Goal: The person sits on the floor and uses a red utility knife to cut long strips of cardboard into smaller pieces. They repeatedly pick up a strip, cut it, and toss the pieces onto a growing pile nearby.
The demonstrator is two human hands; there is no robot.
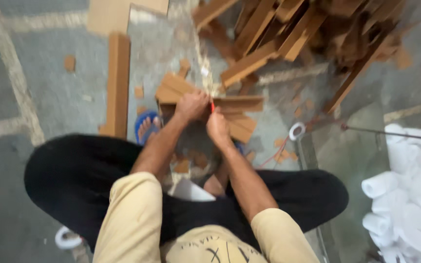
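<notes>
I sit on the floor with my knees spread, looking down at both hands. My left hand [191, 105] grips a brown cardboard angle strip [239, 103] that lies across a small stack of similar strips [174, 87]. Close beside it, my right hand [218, 127] is closed around a small red tool [212, 106], whose tip rests against the strip. The picture is blurred, so the tool's kind is unclear. A foot in a blue sandal [145, 125] shows just left of the hands.
A big heap of cardboard angle strips [308, 29] fills the top right. One long strip [118, 83] lies at left. A roll of tape [296, 131] and a thin metal rod [381, 131] lie at right, white paper rolls [405, 199] at far right. Small cardboard scraps litter the floor.
</notes>
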